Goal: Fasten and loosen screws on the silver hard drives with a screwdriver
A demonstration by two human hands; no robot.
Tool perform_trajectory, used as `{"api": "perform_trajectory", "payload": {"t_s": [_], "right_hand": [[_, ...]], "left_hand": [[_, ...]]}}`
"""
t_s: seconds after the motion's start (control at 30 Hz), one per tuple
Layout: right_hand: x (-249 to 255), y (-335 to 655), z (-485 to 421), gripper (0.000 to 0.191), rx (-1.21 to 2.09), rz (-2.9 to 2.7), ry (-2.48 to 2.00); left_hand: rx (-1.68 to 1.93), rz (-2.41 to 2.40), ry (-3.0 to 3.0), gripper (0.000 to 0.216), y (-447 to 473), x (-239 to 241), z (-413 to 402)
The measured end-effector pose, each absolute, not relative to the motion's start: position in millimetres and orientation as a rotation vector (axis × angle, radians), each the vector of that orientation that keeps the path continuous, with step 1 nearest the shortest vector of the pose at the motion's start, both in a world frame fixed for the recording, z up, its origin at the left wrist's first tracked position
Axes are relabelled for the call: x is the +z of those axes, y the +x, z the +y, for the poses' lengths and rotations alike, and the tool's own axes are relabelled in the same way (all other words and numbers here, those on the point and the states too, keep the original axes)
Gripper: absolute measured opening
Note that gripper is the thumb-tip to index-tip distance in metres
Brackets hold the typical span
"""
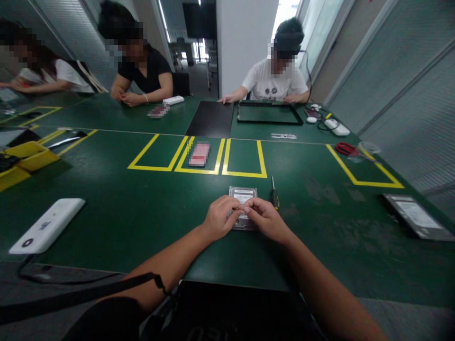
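Note:
A silver hard drive point(243, 195) lies flat on the green table point(121, 208) just in front of me. My left hand point(221, 218) rests on its near left part with fingers curled and pinched together. My right hand point(265, 217) meets it from the right, fingers also pinched over the drive's middle. Both sets of fingertips touch at the same spot; what they pinch is too small to make out. A small screwdriver point(274, 194) with a dark handle lies on the table right of the drive, beside my right hand.
Yellow tape boxes point(243, 174) lie beyond the drive. One holds a pink item point(199, 154). A white device point(46, 225) with a cable sits left, a second drive point(416, 216) right, yellow bins point(24, 158) far left. Red scissors point(345, 148) lie far right. Three people sit across.

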State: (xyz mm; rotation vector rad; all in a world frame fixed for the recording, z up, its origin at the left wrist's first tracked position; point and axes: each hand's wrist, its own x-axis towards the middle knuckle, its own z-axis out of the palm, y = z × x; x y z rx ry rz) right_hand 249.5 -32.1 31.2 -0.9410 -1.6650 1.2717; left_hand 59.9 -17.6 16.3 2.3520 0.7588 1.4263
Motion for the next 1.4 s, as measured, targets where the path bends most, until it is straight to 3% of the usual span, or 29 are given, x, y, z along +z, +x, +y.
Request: {"api": "perform_trajectory", "payload": {"t_s": [0.43, 0.9, 1.0, 1.17, 1.4], "right_hand": [[37.0, 247.4, -33.4, 0.038, 1.269, -1.623, -0.936], [31.2, 242.8, -34.0, 0.039, 1.197, -1.605, -1.002], [28.1, 245.4, -34.8, 0.031, 1.049, -1.686, -1.042], [24.6, 253.0, -34.0, 0.017, 0.477, -2.09, -0.997], [20.4, 256.4, -35.7, 0.029, 0.153, -2.398, -1.011]], "left_hand": [[1.472, 0.842, 2.148, 0.007, 62.7, 22.4, -19.5], [1.471, 0.849, 2.339, 0.007, 58.6, 21.3, -15.5], [1.426, 0.854, 2.37, 0.009, 56.5, 23.3, -13.6], [1.284, 0.824, 2.473, 0.015, 49.8, 27.5, -6.7], [1.169, 0.82, 2.551, 0.011, 36.2, 34.4, 5.1]]}}
